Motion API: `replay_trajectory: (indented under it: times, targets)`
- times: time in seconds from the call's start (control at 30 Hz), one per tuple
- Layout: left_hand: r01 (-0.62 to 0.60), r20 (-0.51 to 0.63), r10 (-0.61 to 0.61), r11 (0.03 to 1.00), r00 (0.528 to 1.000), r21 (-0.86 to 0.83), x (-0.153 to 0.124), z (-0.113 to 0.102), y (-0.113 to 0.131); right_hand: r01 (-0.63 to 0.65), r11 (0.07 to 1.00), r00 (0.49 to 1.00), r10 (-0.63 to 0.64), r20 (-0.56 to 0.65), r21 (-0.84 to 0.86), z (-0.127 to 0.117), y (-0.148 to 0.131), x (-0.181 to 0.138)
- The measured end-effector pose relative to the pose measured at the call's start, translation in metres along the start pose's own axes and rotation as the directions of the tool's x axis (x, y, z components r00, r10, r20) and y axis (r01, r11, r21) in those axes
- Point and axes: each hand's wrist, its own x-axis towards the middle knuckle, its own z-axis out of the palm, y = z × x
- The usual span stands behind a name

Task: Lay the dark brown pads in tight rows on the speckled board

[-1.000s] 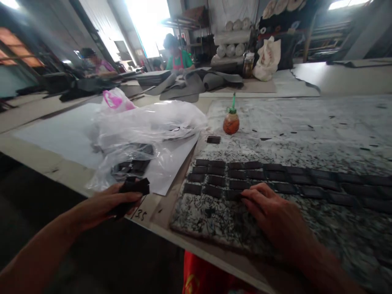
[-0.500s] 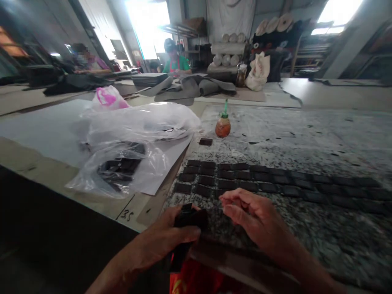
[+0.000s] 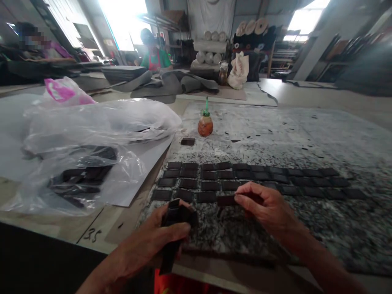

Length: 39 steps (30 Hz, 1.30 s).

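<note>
Head view shows two bare hands above the near edge of a speckled board [image 3: 333, 130], which lies on a wide table [image 3: 67, 226]. The right hand [image 3: 263, 204] has thumb and forefinger pressed together on the right end of one dark piece [image 3: 225, 200]. This piece is at the near side of the laid-out rows [image 3: 209, 186], just beside the third piece of the nearest row, counted from the left edge of the board; whether it rests flat on the board, I cannot tell. The left hand [image 3: 167, 232] is at the near left corner of the board, its fingers clamped around a stack of dark pieces [image 3: 177, 214] — the pieces point in different directions, and one hangs down below the hand.

The rows are three, and they run from the left edge of the board toward its right edge. Farther back, near the same left edge, lie a loose piece [image 3: 188, 141] and, behind it, an upright bottle [image 3: 205, 125] with orange content and a green spout. Left of the board, a clear plastic bag [image 3: 134, 118] is spread over a white sheet [image 3: 150, 171] — more dark pieces [image 3: 88, 173] show through it. At the near edge of the table, "3.5" [image 3: 92, 234] is written beside a drawn line. Beyond the far edge, a person in green [image 3: 156, 59] is near grey material [image 3: 171, 83].
</note>
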Motion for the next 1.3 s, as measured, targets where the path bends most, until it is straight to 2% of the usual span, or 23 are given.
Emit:
replay_trajectory:
  times: [0.1, 0.2, 0.33, 0.47, 0.6, 0.73, 0.87, 1.03, 1.13, 1.3]
  targets:
    - [-0.028, 0.015, 0.029, 0.996, 0.999, -0.084, 0.001, -0.006, -0.006, 0.077, 0.982, 0.996, -0.086, -0.04, -0.174, -0.012, 0.011, -0.005]
    - [-0.033, 0.006, 0.034, 0.993, 0.999, -0.109, 0.003, -0.008, -0.009, 0.13, 0.958, 0.988, -0.147, -0.051, -0.257, -0.016, 0.013, -0.008]
    - [-0.043, -0.051, 0.038, 0.995, 0.998, -0.095, 0.005, -0.003, -0.009, 0.139, 0.945, 0.977, -0.179, -0.112, -0.297, -0.015, 0.014, -0.008]
    - [-0.033, -0.054, 0.025, 0.987, 0.998, -0.156, 0.005, 0.01, 0.001, 0.17, 0.943, 0.955, -0.229, -0.189, -0.287, -0.008, 0.018, -0.004]
    - [-0.039, -0.068, 0.028, 0.984, 0.997, -0.176, 0.006, 0.02, 0.011, 0.276, 0.894, 0.923, -0.349, -0.164, -0.352, 0.0, 0.024, -0.002]
    - [-0.016, -0.061, 0.005, 0.982, 0.998, -0.19, 0.007, 0.021, 0.013, 0.356, 0.842, 0.9, -0.426, -0.095, -0.405, 0.0, 0.028, -0.004]
    - [0.009, -0.076, -0.024, 0.979, 0.997, -0.202, 0.007, 0.021, 0.013, 0.38, 0.794, 0.89, -0.454, -0.047, -0.475, -0.001, 0.029, -0.005]
    - [0.006, -0.082, -0.022, 0.983, 0.996, -0.181, 0.009, 0.022, 0.013, 0.35, 0.771, 0.9, -0.435, -0.038, -0.532, 0.002, 0.026, -0.004]
    - [0.014, -0.049, -0.022, 0.986, 0.999, -0.165, 0.012, 0.019, 0.013, 0.336, 0.773, 0.912, -0.409, -0.018, -0.538, 0.002, 0.023, -0.004]
    - [-0.062, 0.046, 0.069, 0.988, 0.997, -0.141, 0.016, 0.015, 0.009, 0.299, 0.768, 0.931, -0.366, -0.004, -0.567, 0.002, 0.017, -0.002]
